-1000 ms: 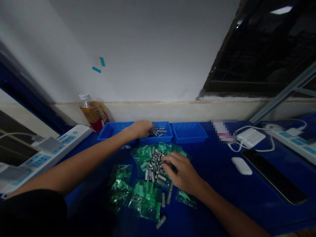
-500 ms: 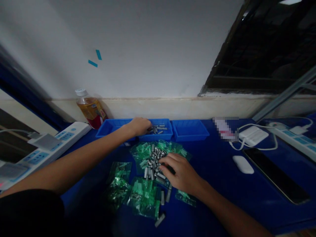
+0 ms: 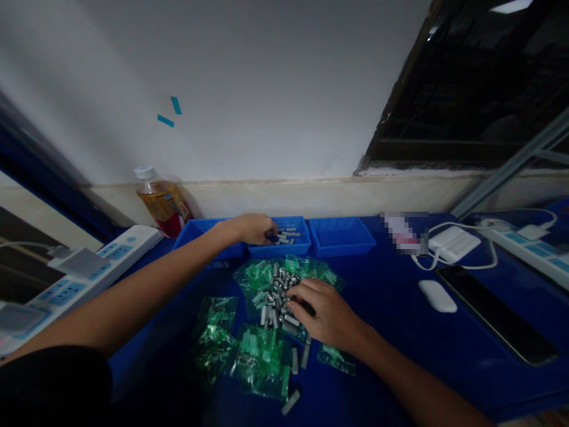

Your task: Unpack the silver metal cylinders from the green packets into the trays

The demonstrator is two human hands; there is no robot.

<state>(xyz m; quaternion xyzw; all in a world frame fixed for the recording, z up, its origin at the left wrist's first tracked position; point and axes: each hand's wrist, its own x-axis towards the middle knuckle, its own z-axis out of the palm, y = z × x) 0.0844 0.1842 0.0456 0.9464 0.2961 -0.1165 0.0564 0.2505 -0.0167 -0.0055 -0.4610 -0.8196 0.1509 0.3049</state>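
A heap of small silver metal cylinders lies on green plastic bags on the blue table. My right hand rests on the right side of the heap, fingers curled down among the cylinders. My left hand reaches far forward into the middle blue tray, fingers closed over the silver cylinders lying in it. What either hand holds is hidden.
Blue trays stand left and right of the middle one. A drink bottle leans by the wall. White power strips lie at far left and far right. A phone, white mouse-like object and white charger sit at right.
Both hands stay almost in place; the right hand's fingers shift slightly over the heap, and the left hand stays in the middle tray. The camera view wobbles a little.
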